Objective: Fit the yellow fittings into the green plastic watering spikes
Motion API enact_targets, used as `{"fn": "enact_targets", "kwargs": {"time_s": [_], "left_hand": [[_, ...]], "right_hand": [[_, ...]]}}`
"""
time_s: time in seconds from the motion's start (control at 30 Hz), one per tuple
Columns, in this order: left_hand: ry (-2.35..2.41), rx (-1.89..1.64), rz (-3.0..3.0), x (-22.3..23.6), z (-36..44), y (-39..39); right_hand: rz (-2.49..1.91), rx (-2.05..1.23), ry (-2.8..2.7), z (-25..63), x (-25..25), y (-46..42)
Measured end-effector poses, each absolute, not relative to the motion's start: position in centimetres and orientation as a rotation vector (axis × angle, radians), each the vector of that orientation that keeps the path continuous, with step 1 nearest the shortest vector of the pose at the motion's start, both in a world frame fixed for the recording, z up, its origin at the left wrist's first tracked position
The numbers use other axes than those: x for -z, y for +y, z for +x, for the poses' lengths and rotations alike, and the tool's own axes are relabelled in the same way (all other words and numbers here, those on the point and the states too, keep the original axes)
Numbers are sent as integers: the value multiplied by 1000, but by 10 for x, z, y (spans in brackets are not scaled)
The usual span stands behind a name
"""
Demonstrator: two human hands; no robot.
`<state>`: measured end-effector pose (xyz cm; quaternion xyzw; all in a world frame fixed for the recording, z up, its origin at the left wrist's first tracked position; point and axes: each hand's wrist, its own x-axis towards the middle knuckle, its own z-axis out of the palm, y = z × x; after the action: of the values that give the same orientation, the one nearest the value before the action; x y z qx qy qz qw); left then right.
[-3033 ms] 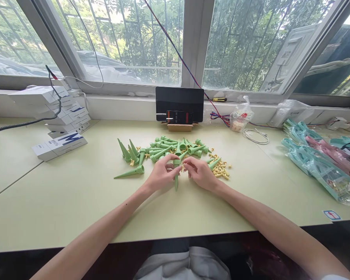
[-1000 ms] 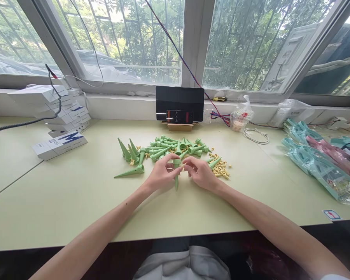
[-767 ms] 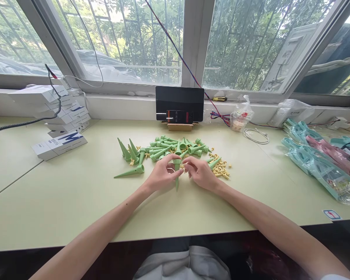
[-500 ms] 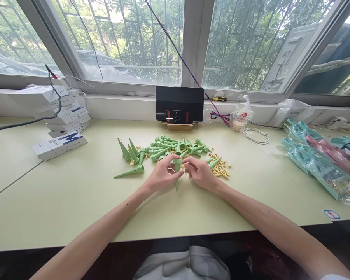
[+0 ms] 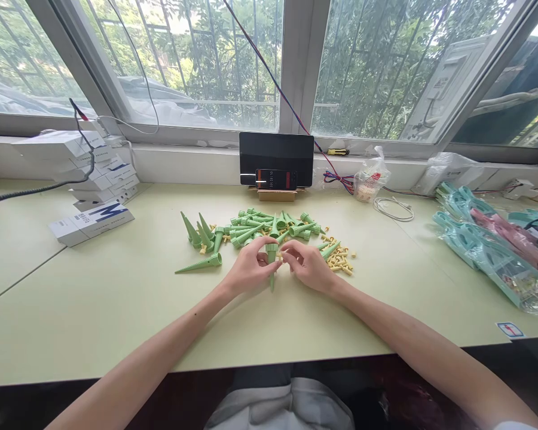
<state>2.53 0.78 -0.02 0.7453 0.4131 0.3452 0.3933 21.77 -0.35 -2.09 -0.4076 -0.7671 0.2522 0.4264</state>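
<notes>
My left hand (image 5: 247, 270) is closed round the wide end of a green plastic cone spike (image 5: 272, 267), whose tip points down toward me near the tabletop. My right hand (image 5: 309, 266) pinches a small yellow plastic piece (image 5: 280, 256) against the side of that spike's top. Both hands meet just in front of a pile of green spikes (image 5: 260, 227). Loose yellow pieces (image 5: 339, 260) lie to the right of my right hand. Several assembled spikes (image 5: 196, 234) stand upright at the left, and one long spike (image 5: 199, 264) lies flat beside them.
A dark tablet with a phone (image 5: 275, 178) leaning on it stands at the back by the window. White boxes (image 5: 92, 220) are stacked at the left. Bagged teal and pink items (image 5: 488, 254) lie at the right, with a white cable (image 5: 393, 209) and a small plastic bag (image 5: 370, 180) behind.
Almost nothing has moved; my fingers shift slightly round the spike's top while both hands stay in place.
</notes>
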Motion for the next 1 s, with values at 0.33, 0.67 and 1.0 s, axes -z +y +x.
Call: {"fn": "enact_targets", "kwargs": {"time_s": [0.33, 0.67, 1.0], "left_hand": [[1041, -918, 1872, -1, 25, 8], [1063, -877, 1899, -1, 25, 9], [1058, -879, 1951, 1, 26, 9]], "right_hand": [[-1014, -590, -1927, 218, 23, -1], [-1014, -577, -1912, 217, 22, -2], [-994, -538, -1910, 218, 24, -1]]}}
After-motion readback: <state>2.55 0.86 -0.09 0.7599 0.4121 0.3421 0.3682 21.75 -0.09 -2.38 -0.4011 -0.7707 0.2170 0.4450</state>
